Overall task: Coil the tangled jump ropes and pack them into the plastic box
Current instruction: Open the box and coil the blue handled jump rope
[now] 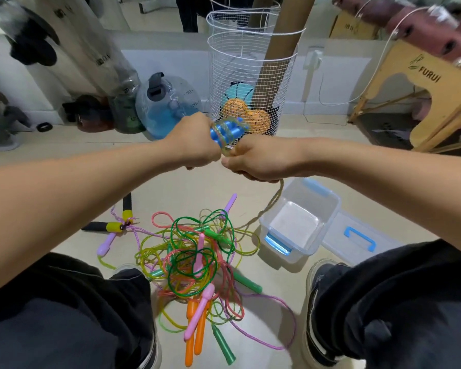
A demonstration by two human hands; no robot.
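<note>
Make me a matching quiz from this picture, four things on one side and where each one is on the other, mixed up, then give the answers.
Things:
1. blue handles
2. plastic box
3. box lid
4. orange handles

Places:
A. flat on the floor, right of the box
B. low in the tangle, between the shoes
C. gripped in the left hand, rope wound round them
D. open on the floor, right of the tangle

Pairs: 1-C, 2-D, 3-A, 4-B
</note>
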